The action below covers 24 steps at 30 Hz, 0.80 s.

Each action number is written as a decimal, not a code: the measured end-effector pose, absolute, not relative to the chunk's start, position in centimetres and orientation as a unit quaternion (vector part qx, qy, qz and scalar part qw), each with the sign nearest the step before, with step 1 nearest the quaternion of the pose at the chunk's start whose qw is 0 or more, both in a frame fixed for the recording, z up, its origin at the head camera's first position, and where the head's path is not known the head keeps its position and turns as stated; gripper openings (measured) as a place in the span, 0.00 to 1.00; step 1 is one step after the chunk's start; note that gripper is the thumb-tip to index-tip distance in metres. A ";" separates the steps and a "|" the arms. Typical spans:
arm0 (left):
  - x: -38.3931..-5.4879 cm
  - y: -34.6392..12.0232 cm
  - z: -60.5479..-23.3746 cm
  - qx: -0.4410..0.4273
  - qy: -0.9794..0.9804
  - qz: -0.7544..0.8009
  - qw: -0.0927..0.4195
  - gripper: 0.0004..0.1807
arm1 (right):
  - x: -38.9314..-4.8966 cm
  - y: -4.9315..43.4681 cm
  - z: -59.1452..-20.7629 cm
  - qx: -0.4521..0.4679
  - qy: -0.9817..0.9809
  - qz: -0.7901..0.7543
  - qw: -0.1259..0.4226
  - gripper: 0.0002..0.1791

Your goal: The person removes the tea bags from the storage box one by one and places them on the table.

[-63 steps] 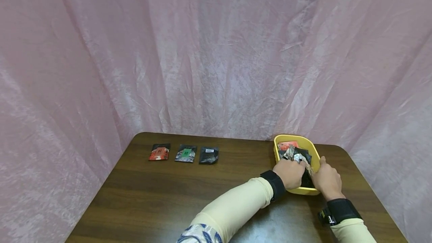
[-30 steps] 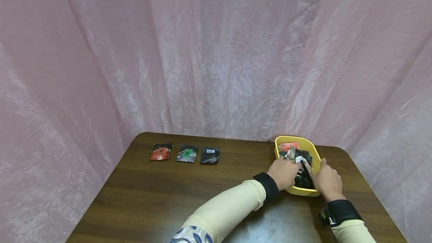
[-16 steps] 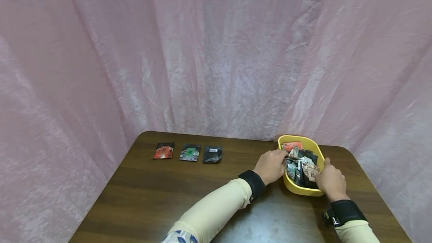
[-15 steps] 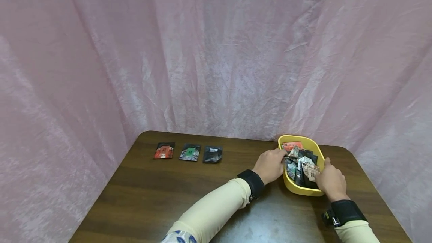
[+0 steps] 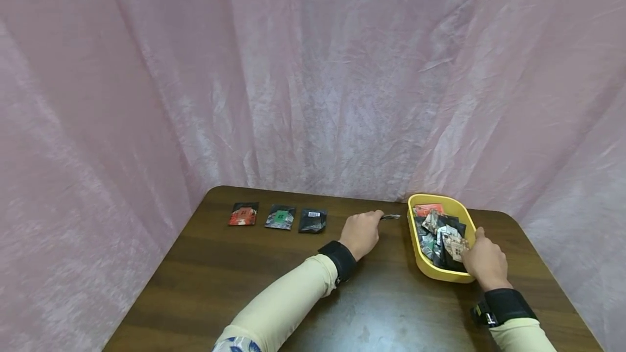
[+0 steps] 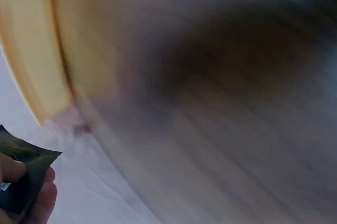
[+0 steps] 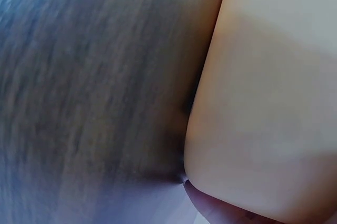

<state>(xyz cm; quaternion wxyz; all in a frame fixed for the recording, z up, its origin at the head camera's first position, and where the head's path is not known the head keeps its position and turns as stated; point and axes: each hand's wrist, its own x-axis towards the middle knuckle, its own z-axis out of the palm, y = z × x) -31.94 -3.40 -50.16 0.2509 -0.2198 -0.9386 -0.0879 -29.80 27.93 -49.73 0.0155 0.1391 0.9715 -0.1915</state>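
Note:
My left hand [image 5: 361, 232] is over the back of the table, between the row of packets and the yellow basket. It pinches a small dark sachet [image 6: 31, 168] between thumb and fingers; edge-on in the head view, the sachet sticks out to the right of the fingertips. My right hand [image 5: 486, 261] holds the near right rim of the yellow basket [image 5: 424, 265], its fingers partly hidden. Inside the basket lie several mixed sachets [image 5: 442, 238], black, red, green and beige.
Three sachets lie in a row at the back left: a red one [image 5: 243, 214], a green-labelled one [image 5: 281, 217] and a black one [image 5: 312, 221] with a white barcode. Behind the brown wooden table [image 5: 205, 276] hangs a pink curtain [image 5: 313, 80].
My left hand has come out of the basket with a sachet and moved left across the table. The right hand has stayed at the basket's rim.

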 end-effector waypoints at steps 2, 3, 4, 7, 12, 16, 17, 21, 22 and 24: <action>-32.1 -4.4 -50.6 -0.207 -0.946 -0.062 0.241 0.13 | -29.7 28.1 -49.7 0.138 0.971 -0.193 0.018 0.49; -32.2 -4.9 -50.9 -0.200 -0.950 -0.051 0.236 0.12 | -29.7 28.2 -49.7 0.139 0.971 -0.194 0.020 0.49; -32.2 -5.4 -51.1 -0.195 -0.953 -0.039 0.229 0.11 | -29.7 28.3 -49.6 0.140 0.971 -0.195 0.022 0.50; -32.2 -6.6 -51.8 -0.181 -0.960 -0.013 0.213 0.08 | -29.6 28.4 -49.7 0.142 0.970 -0.198 0.024 0.50; -32.0 -7.8 -52.8 -0.168 -0.968 0.022 0.183 0.09 | -29.5 28.4 -49.8 0.136 0.973 -0.188 0.013 0.47; -32.0 -8.0 -53.0 -0.160 -0.973 0.041 0.160 0.10 | -29.5 28.3 -49.9 0.131 0.974 -0.184 0.009 0.46; -32.0 -8.0 -53.0 -0.159 -0.973 0.048 0.158 0.11 | -29.5 28.3 -49.9 0.133 0.974 -0.184 0.009 0.46; -32.1 -7.8 -53.0 -0.154 -0.974 0.070 0.151 0.13 | -29.7 28.1 -49.9 0.137 0.973 -0.187 0.010 0.48; -32.0 -7.7 -53.0 -0.153 -0.974 0.071 0.148 0.13 | -29.8 28.1 -49.9 0.139 0.972 -0.187 0.011 0.48; -32.1 -7.5 -53.1 -0.148 -0.976 0.071 0.145 0.13 | -29.9 28.0 -49.9 0.138 0.972 -0.187 0.013 0.49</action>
